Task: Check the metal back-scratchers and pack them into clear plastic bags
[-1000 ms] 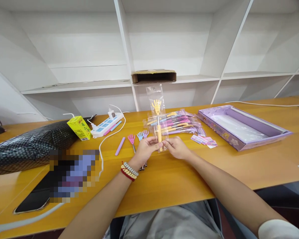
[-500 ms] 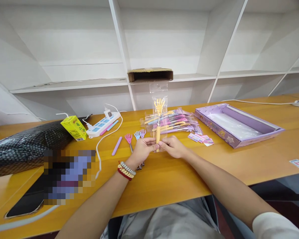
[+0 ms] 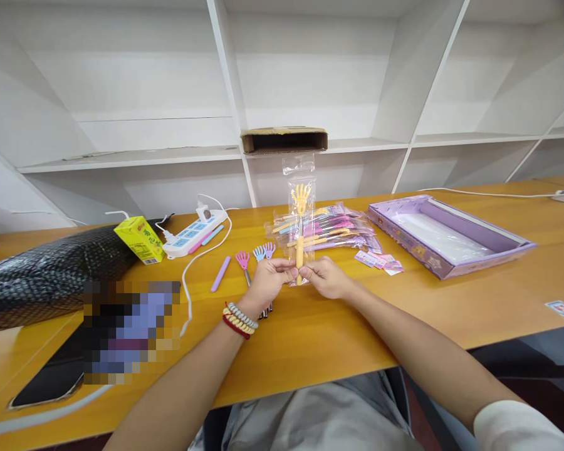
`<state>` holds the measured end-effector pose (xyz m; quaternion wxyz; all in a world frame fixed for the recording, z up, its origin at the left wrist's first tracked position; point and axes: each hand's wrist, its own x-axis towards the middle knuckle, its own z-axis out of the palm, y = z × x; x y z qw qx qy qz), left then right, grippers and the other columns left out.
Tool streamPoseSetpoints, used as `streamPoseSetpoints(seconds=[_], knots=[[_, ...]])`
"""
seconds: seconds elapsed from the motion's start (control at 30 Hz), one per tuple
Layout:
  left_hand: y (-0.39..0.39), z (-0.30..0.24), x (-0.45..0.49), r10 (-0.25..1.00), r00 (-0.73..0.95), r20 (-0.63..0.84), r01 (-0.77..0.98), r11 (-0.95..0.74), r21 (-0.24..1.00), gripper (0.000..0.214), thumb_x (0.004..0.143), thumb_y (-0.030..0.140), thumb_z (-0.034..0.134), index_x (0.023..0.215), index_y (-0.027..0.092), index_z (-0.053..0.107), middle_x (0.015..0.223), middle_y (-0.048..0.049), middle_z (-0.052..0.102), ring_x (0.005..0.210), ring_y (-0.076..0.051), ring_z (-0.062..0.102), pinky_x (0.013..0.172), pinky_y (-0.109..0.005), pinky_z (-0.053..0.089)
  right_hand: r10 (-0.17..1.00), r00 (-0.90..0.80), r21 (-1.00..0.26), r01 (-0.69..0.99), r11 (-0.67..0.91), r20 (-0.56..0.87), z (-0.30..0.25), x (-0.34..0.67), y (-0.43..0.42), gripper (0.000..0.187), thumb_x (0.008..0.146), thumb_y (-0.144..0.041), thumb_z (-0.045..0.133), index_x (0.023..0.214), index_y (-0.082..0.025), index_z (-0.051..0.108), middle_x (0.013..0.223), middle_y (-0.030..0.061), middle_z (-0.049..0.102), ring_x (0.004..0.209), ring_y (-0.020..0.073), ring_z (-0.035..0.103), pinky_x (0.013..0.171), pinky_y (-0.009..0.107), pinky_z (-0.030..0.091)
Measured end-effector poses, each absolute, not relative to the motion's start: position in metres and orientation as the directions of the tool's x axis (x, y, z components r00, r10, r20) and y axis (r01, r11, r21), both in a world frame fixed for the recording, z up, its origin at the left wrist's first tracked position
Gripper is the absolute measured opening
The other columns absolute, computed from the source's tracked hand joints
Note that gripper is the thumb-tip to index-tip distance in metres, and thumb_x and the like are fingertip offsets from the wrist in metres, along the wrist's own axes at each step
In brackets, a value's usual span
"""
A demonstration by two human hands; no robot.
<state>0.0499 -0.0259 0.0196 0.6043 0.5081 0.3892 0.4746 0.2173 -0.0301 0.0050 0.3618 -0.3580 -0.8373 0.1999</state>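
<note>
I hold a clear plastic sleeve (image 3: 300,181) upright over the wooden table (image 3: 338,338); inside it is a yellow hand-shaped back scratcher (image 3: 300,216). My left hand (image 3: 269,282) pinches the sleeve's bottom from the left, and my right hand (image 3: 326,277) pinches it from the right. Both hands are closed on it. Just left of my left hand lie loose pink, blue and purple hand-shaped scratchers (image 3: 256,255). A pile of bagged scratchers (image 3: 333,232) lies behind the sleeve.
A purple box tray (image 3: 451,238) sits at the right, small cards (image 3: 380,260) beside the pile. At the left are a yellow drink carton (image 3: 140,239), a white power strip (image 3: 195,233) with a cable, a black bag (image 3: 47,275) and a phone (image 3: 47,382). White shelves stand behind.
The view shifted slightly, and the sleeved scratcher stays upright in both hands; the scratcher seems to sit a little lower in the sleeve than a second ago.
</note>
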Motion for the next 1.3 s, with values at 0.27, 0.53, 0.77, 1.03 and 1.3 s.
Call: streamPoseSetpoints(seconds=[0.27,0.53,0.77,1.03,1.3], knots=[[-0.0264,0.0170,0.0504,0.974,0.226,0.035,-0.161,0.002,0.987,0.025,0.047,0.021,0.079,0.065,0.012,0.063,0.056,0.0010,0.061,0.051,-0.008,0.053,0.053,-0.022,0.044,0.776,-0.498,-0.617,0.485,0.619,0.386,0.0055,0.2170,-0.0314,0.050,0.090,-0.047,0.031,0.058,-0.013,0.049,0.053,-0.0033,0.030,0.049,0.0059,0.030,0.049,0.020,0.023],[-0.0281,0.0185,0.0525,0.963,0.265,0.056,-0.149,-0.016,0.989,0.028,0.050,0.023,0.078,0.062,0.013,0.055,0.051,0.0034,0.057,0.047,-0.007,0.051,0.048,-0.020,0.043,0.803,-0.476,-0.664,0.474,0.578,0.360,0.0041,0.2158,-0.0316,0.051,0.089,-0.049,0.032,0.054,-0.014,0.044,0.053,-0.0036,0.025,0.048,0.0055,0.025,0.047,0.021,0.021],[-0.0293,0.0201,0.0534,0.963,0.260,0.075,-0.133,-0.042,0.990,0.028,0.053,0.027,0.076,0.062,0.013,0.053,0.049,0.0025,0.056,0.043,-0.010,0.052,0.045,-0.023,0.045,0.814,-0.479,-0.695,0.461,0.551,0.327,0.0047,0.2150,-0.0326,0.056,0.088,-0.053,0.029,0.056,-0.013,0.051,0.053,-0.0028,0.029,0.049,0.0065,0.024,0.048,0.022,0.020],[-0.0286,0.0167,0.0543,0.958,0.281,0.051,-0.184,0.002,0.983,0.028,0.054,0.029,0.075,0.065,0.014,0.054,0.049,0.0021,0.056,0.043,-0.011,0.053,0.045,-0.026,0.047,0.806,-0.499,-0.743,0.397,0.539,0.318,-0.0028,0.2174,-0.0274,0.057,0.088,-0.055,0.030,0.060,-0.012,0.056,0.052,-0.0036,0.028,0.047,0.0062,0.025,0.047,0.021,0.021],[-0.0250,0.0137,0.0524,0.969,0.246,0.036,-0.181,0.009,0.983,0.029,0.055,0.028,0.075,0.068,0.014,0.054,0.052,0.0019,0.058,0.047,-0.011,0.055,0.049,-0.025,0.047,0.835,-0.465,-0.777,0.391,0.493,0.296,0.0040,0.2183,-0.0301,0.051,0.087,-0.054,0.032,0.061,-0.013,0.050,0.054,-0.0030,0.034,0.052,0.0073,0.029,0.049,0.020,0.025]])
